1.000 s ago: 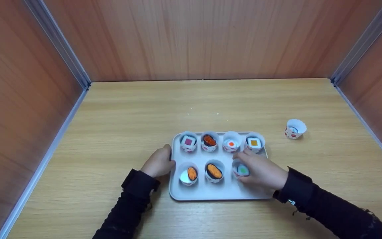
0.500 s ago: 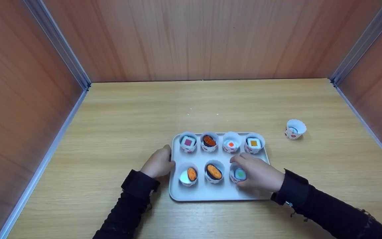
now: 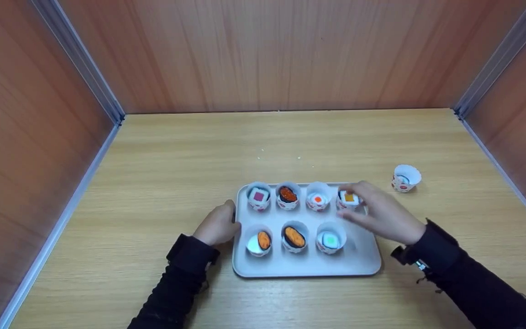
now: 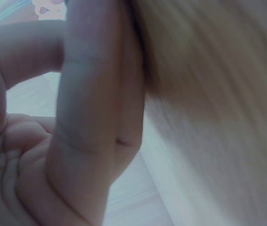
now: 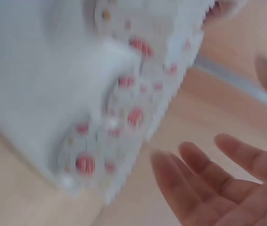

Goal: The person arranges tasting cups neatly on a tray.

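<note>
My left hand (image 3: 217, 223) grips the left rim of a white tray (image 3: 359, 265), thumb on top. Paper baking cups with red-printed sides stand on it in two rows, holding small sushi-like pieces. My right hand (image 3: 384, 214) is above the tray's right side, fingers spread and straight around the back right cup (image 3: 341, 204), which holds a white piece with an orange-yellow square. The right wrist view shows the right hand's fingers (image 5: 199, 165) holding nothing, beside the cups. In the front row, the rightmost cup (image 3: 323, 246) holds a white piece with a green centre.
A single paper cup (image 3: 405, 178) stands on the wooden table (image 3: 176, 160), right of the tray and farther back. Small white crumbs lie behind the tray. Wood-grain panels with metal strips (image 3: 92, 68) border the table at the back and sides.
My right hand has let go of the front right cup, which moved slightly left earlier, and has moved back and right to the back right cup. The left hand stays at the rim.
</note>
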{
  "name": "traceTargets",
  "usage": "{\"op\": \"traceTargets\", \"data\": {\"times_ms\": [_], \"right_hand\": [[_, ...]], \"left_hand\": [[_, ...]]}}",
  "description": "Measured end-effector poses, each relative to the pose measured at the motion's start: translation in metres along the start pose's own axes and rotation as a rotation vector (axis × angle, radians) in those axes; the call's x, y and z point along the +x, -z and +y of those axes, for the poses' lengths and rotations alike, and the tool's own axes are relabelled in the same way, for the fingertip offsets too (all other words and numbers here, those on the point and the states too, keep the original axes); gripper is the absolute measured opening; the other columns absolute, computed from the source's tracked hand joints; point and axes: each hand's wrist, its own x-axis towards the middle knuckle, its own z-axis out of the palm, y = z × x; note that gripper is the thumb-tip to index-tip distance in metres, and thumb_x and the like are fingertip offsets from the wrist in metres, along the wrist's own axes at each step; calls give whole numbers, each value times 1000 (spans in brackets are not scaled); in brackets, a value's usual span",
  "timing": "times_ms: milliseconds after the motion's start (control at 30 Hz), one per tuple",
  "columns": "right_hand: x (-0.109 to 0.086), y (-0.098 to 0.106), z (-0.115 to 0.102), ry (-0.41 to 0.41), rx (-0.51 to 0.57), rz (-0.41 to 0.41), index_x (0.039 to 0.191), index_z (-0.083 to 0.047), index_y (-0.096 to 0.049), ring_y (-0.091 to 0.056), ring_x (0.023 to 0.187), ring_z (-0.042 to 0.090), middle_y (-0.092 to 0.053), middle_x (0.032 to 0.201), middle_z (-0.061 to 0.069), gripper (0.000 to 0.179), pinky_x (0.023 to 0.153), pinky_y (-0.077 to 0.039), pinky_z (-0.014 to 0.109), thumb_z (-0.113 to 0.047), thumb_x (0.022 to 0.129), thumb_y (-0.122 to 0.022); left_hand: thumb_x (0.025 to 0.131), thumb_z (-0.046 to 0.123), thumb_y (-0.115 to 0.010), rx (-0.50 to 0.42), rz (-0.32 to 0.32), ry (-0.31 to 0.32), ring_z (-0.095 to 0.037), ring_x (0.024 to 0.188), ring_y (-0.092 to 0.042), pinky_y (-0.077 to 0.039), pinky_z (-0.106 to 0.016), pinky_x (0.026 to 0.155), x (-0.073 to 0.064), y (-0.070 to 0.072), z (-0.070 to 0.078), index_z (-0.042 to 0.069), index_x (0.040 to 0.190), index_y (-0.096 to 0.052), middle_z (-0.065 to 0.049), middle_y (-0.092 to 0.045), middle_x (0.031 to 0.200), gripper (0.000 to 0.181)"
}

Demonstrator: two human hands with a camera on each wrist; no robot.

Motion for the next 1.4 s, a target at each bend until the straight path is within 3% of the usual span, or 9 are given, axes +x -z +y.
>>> {"op": "traceTargets", "data": {"times_ms": [167,333,433,500,600,700,867,1067,1400], "right_hand": [[4,17,24,10,-86,206,131,-4,-56,-59,105,33,-59,126,19,50,84,-51,49,-35,93,-65],[13,29,56,-51,-133,299,133,-1,-53,-51,116,44,-50,134,26,54,93,-44,60,-33,91,-67],[18,34,77,-131,-130,284,143,-4,-44,-32,136,53,-35,148,31,72,105,-29,69,-39,87,-71],[20,37,91,-210,-115,238,151,-10,-32,-8,144,55,-16,157,32,88,108,-15,74,-46,83,-73],[21,38,110,-314,-98,170,158,-19,-14,20,143,53,8,160,28,107,106,0,78,-55,78,-74],[23,38,125,-393,-88,117,158,-23,-1,28,140,51,20,159,25,118,103,3,80,-62,75,-74],[26,37,139,-471,-66,24,157,-22,7,27,137,56,25,156,27,126,99,-3,83,-65,72,-74],[26,35,151,-500,-4,-38,158,-14,-3,17,138,61,19,156,32,120,104,-8,79,-60,74,-76],[25,33,153,-445,-5,-29,155,-3,-18,-33,132,54,-21,148,38,86,108,-29,66,-22,86,-66]], "left_hand": [[81,0,-57,24,12,-26,-22,69,-51,-41,-28,58,-1,0,-2,-2,99,-53,-7,-54,79,18],[81,1,-57,40,15,-28,-22,69,-52,-42,-29,58,-1,0,-1,-2,100,-54,-8,-55,80,20],[82,1,-57,26,1,-9,-22,68,-53,-43,-29,57,0,1,-1,-2,103,-54,-9,-55,81,21],[83,1,-56,11,-9,5,-22,66,-53,-43,-29,55,0,1,0,-2,104,-53,-9,-55,81,22],[83,1,-56,0,-17,13,-22,63,-54,-44,-29,52,0,1,0,-2,104,-53,-9,-55,80,21],[83,1,-57,1,-15,14,-22,65,-54,-44,-29,53,0,1,0,-2,105,-53,-10,-55,81,22],[83,1,-58,11,-9,10,-23,70,-54,-44,-29,58,0,1,0,-2,105,-53,-9,-56,83,23],[83,0,-57,6,-7,2,-21,68,-51,-41,-28,57,0,1,0,-1,102,-53,-7,-53,80,20],[82,0,-57,-4,6,-24,-21,67,-51,-41,-28,56,-1,0,-1,-1,100,-53,-7,-53,79,18]]}}
